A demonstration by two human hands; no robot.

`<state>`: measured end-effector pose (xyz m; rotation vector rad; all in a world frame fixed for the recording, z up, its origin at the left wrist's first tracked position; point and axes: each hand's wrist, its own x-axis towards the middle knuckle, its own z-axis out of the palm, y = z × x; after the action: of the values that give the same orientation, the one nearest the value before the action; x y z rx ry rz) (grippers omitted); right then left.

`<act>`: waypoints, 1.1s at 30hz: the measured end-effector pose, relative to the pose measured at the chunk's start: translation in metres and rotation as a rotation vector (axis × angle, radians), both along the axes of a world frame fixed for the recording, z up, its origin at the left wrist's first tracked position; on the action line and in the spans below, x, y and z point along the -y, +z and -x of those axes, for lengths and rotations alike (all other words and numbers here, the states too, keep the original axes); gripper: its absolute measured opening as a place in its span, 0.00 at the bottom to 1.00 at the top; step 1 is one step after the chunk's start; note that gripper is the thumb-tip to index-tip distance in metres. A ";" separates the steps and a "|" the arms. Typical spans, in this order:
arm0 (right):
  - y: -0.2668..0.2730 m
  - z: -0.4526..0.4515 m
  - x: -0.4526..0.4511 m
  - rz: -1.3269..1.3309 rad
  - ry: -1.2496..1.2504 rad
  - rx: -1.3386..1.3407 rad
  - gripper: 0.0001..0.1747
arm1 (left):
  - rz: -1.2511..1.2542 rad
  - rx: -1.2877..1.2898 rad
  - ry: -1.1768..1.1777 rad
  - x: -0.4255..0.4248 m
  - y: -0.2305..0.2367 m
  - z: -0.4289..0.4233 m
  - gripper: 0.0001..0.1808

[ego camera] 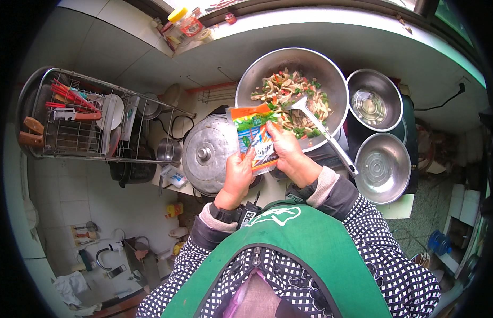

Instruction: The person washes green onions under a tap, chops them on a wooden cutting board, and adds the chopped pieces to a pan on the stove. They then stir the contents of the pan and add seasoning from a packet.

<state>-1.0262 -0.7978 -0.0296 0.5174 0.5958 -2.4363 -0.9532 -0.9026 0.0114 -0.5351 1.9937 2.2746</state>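
My left hand (236,175) and my right hand (288,151) both hold a colourful printed plastic seasoning packet (252,135), the left at its lower left edge, the right at its right side. The packet is held upright over the near left rim of a large metal wok (337,67). Sliced pale food with green and red pepper pieces (286,85) lies in the wok. A metal spatula (322,127) rests with its blade in the food and its handle over the near right rim. Whether the packet is torn along its top, I cannot tell.
A lidded aluminium pot (210,155) stands left of the wok. Two steel bowls (375,99) (383,167) are at the right. A wire dish rack (75,139) with chopsticks, plates and knives is at the far left. A yellow-lidded jar (186,24) stands on the sill.
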 end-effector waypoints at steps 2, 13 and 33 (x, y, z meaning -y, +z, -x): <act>0.003 0.001 -0.004 0.049 0.047 -0.050 0.09 | 0.077 0.060 -0.060 0.006 0.004 0.002 0.12; 0.019 0.003 -0.012 0.070 0.136 -0.235 0.17 | 0.051 -0.123 -0.066 0.025 0.029 0.024 0.12; 0.021 -0.004 0.005 0.095 0.175 -0.164 0.17 | 0.281 -0.269 -0.073 0.013 -0.003 0.025 0.18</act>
<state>-1.0221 -0.8033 -0.0090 0.2187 0.5634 -2.3402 -0.9783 -0.9160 0.0084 -0.1720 2.4352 2.1319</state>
